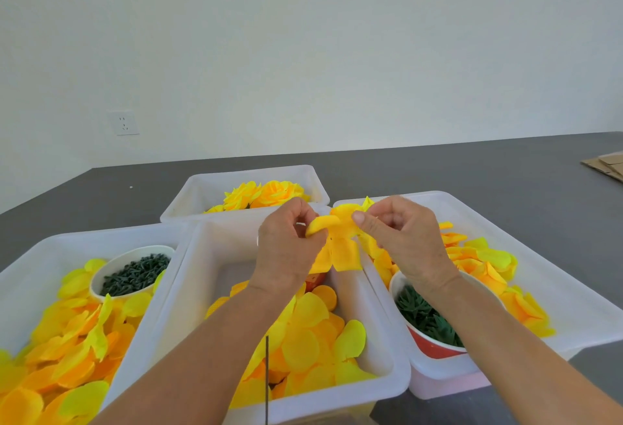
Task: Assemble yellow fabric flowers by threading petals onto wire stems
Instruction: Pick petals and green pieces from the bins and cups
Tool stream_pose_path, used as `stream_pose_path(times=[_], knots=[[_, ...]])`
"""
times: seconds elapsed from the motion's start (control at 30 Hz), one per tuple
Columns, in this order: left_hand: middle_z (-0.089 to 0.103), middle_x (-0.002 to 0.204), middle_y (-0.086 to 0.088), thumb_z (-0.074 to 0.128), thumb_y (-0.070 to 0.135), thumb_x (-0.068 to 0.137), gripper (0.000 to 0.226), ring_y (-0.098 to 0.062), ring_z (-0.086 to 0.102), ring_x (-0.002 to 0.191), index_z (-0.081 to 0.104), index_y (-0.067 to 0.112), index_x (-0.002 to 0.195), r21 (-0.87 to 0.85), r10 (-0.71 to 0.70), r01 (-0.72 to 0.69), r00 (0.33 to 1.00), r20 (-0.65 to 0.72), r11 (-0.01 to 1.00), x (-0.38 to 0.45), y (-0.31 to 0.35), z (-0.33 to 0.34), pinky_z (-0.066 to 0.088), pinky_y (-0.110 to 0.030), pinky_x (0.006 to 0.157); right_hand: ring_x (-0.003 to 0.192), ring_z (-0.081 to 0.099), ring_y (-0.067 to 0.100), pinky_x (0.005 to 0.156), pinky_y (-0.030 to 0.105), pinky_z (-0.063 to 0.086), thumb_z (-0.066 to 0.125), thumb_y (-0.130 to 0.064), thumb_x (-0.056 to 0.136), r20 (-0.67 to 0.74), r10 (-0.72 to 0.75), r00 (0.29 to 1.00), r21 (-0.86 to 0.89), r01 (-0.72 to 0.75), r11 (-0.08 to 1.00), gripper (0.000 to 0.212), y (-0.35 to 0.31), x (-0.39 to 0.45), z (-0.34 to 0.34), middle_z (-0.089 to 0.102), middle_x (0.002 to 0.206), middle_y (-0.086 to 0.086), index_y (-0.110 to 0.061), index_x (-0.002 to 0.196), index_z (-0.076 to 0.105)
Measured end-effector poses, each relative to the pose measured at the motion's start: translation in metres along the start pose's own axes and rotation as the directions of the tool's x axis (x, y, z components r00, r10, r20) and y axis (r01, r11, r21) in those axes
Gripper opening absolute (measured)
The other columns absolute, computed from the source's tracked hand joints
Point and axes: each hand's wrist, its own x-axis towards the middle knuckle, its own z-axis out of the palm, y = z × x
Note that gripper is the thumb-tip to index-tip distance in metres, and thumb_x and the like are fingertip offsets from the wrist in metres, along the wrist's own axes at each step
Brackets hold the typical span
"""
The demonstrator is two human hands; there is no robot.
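Observation:
Both hands are raised above the middle white bin (202, 289) and share one yellow fabric petal piece (342, 249). My left hand (286, 249) pinches its left lobe; my right hand (401, 239) pinches its upper right edge with thumb and fingers. The lower lobes hang loose between the hands. A thin dark wire stem (267, 381) stands upright near the front of the middle bin, touched by neither hand. Loose yellow petals (310, 340) fill that bin.
The far bin (202, 192) holds finished yellow flowers (266, 193). The left bin (30, 273) has petals and a white bowl of dark green pieces (135, 273). The right bin (573, 306) holds petals and a red cup of green calyxes (428, 320). Cardboard (606, 165) lies far right.

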Motion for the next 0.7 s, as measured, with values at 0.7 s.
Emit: stream_pose_path(times=[0.7], knots=[[0.061, 0.084, -0.01, 0.063, -0.017, 0.066, 0.022, -0.025, 0.058, 0.078, 0.06, 0.003, 0.074, 0.128, 0.373, -0.395, 0.913, 0.166, 0.91, -0.0065, -0.0013, 0.0038, 0.051, -0.037, 0.066, 0.055, 0.06, 0.013, 0.053, 0.021, 0.052, 0.063, -0.01, 0.084, 0.445, 0.207, 0.871, 0.261, -0.347, 0.901, 0.013, -0.0053, -0.0015, -0.001, 0.065, 0.061, 0.006, -0.001, 0.079, 0.07]])
